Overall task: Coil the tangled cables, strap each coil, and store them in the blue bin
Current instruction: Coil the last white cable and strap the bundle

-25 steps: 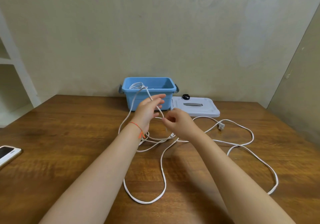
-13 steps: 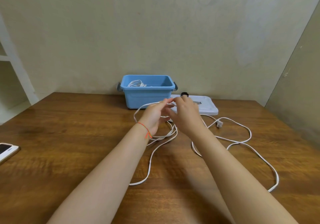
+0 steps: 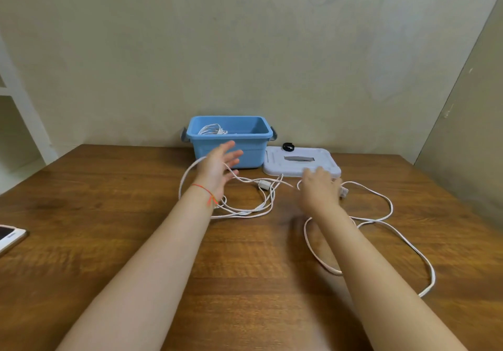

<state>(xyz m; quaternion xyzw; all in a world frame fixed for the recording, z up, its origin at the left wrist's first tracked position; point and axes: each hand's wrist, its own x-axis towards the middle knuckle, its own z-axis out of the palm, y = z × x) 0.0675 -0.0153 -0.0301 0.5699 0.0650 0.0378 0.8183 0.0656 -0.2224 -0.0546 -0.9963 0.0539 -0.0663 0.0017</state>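
I'm looking down at a wooden table (image 3: 114, 231), and a phone (image 3: 11, 237) is sitting at the far left edge. Moving right, the left hand (image 3: 217, 171) is hovering with its fingers spread wide and straight, and loops of the white cable (image 3: 245, 209) are hanging around it. It isn't pinching anything that I can see. There's a red string (image 3: 205, 191) on that wrist. Behind it the blue bin (image 3: 231, 144) is standing against the wall, with a white coil (image 3: 212, 129) already lying inside. Further right the bin's lid (image 3: 302, 161) is lying flat on the table with a black strap (image 3: 288, 146) on its back edge. The right hand (image 3: 319, 187) is blurry, reaching toward a plug (image 3: 344, 191). Can't tell if it's gripping. The rest of the cable is sprawling loose off to the right.
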